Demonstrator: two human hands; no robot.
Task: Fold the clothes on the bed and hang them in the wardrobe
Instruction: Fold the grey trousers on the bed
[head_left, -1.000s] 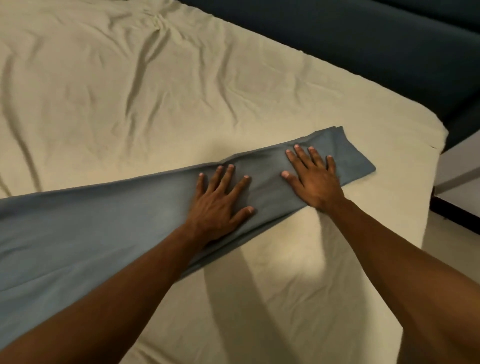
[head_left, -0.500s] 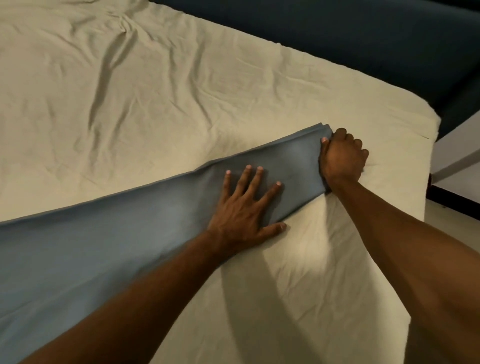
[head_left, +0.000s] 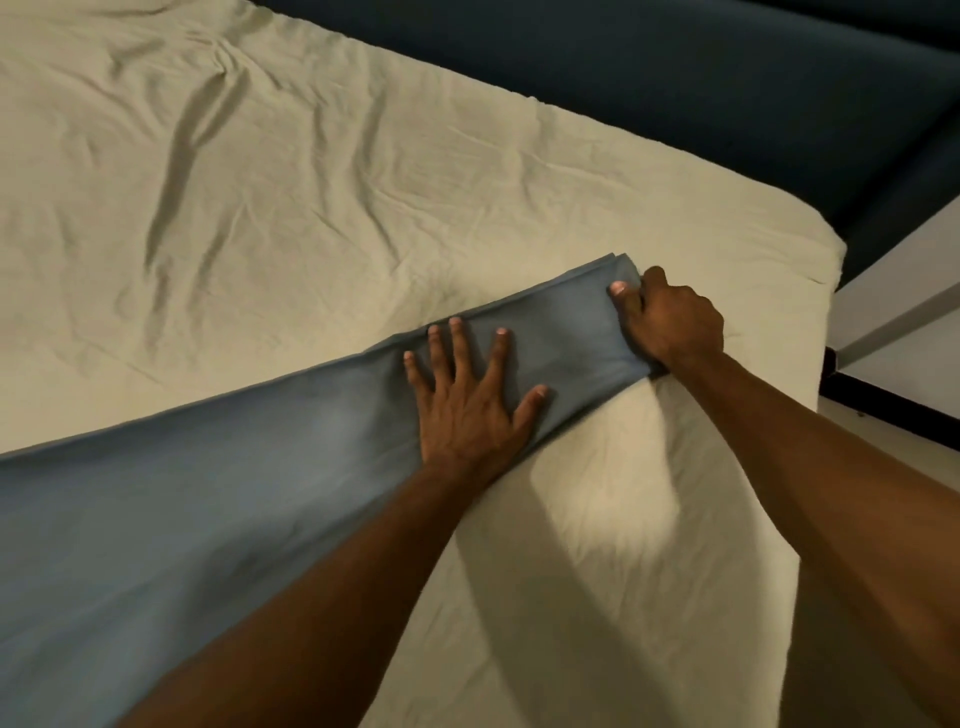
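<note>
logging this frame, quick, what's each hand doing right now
Left hand: open, fingers spread, pressing flat on the blue garment.
Right hand: closed, gripping the garment's folded end.

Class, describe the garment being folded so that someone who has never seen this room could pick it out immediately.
Start with the bed, covered by a creased beige sheet. Across its near part lies a long grey-blue cloth, the only blue thing on the sheet. The left hand presses flat on it; the right hand grips its narrow end.
</note>
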